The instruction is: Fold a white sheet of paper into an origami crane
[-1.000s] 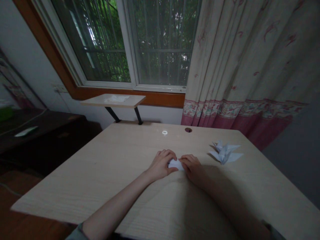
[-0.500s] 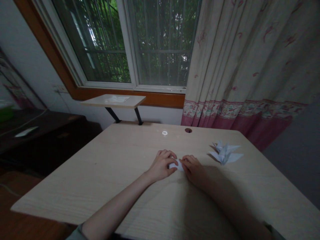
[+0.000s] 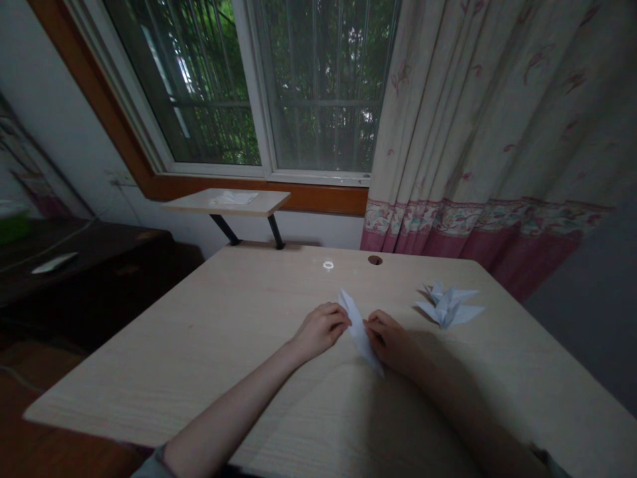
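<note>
Folded white paper strip [image 3: 359, 332]: long, pointed, slanting from 11 to 5 o'clock above the desk's middle, gripped between both hands. Left hand [image 3: 321, 330]: curled, pinching the strip's left edge. Right hand [image 3: 389, 342]: fingertips pressed on its right edge. Paper crane [image 3: 448, 307]: on the desk at 3 o'clock, just beyond the right hand. Pale wooden desk [image 3: 199, 372]: beneath all. Small wall shelf [image 3: 226, 202]: 12 o'clock, past the desk.

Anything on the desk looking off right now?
Nothing looks damaged or spilled. One odd spot: a small bright ring on the desk near its far edge, beyond the folded white paper between the left hand and right hand; it looks like a light reflection.
</note>
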A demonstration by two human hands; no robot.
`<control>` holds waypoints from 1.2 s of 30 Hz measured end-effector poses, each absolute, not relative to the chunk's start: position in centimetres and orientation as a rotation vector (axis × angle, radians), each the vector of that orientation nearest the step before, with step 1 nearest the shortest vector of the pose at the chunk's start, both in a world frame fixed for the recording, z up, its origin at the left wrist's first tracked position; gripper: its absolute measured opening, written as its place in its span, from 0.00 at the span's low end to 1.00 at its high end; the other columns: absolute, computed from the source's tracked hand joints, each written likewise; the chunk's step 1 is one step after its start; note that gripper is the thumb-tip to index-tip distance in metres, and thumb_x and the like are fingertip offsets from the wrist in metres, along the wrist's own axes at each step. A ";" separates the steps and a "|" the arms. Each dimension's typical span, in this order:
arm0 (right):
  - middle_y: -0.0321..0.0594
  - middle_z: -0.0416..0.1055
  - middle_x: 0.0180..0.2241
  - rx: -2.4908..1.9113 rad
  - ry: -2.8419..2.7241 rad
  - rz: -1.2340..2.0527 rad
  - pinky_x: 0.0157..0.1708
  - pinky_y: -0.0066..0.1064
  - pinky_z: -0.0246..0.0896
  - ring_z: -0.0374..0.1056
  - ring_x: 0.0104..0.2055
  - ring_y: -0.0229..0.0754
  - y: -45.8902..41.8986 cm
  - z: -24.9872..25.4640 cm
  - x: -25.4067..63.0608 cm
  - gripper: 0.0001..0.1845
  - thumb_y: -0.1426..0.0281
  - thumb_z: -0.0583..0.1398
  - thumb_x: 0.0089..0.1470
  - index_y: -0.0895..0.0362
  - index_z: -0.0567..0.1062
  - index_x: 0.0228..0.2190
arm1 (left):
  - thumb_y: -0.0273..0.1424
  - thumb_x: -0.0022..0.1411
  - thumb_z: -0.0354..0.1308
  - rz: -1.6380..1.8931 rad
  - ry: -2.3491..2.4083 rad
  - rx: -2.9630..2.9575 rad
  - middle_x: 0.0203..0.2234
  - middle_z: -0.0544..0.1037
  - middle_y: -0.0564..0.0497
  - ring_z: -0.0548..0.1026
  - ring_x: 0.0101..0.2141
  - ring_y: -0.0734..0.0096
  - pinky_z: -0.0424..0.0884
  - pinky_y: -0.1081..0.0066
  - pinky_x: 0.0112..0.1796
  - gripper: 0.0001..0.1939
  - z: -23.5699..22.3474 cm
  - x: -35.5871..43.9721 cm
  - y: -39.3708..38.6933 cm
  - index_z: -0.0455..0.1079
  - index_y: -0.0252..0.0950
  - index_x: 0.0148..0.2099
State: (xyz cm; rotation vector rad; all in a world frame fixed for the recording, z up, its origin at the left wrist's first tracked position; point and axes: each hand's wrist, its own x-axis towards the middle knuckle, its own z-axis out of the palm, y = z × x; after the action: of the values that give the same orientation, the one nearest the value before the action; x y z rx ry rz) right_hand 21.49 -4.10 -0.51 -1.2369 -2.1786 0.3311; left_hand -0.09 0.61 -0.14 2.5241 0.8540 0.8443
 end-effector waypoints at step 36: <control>0.49 0.67 0.48 -1.136 -2.143 0.401 0.52 0.47 0.58 0.62 0.51 0.48 -3.9 -1.0 22.3 0.19 0.79 0.52 0.47 0.58 0.69 0.43 | 0.24 0.60 0.54 0.724 0.731 2.425 0.46 0.67 0.47 0.67 0.47 0.63 0.65 0.64 0.51 0.14 1.1 -0.4 -0.1 0.64 0.37 0.49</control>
State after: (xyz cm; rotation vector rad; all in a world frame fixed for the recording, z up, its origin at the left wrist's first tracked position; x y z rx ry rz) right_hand 22.35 -3.85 -1.04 -1.1361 -2.1433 0.4005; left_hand -0.37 -0.14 1.12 2.4247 0.7312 0.7238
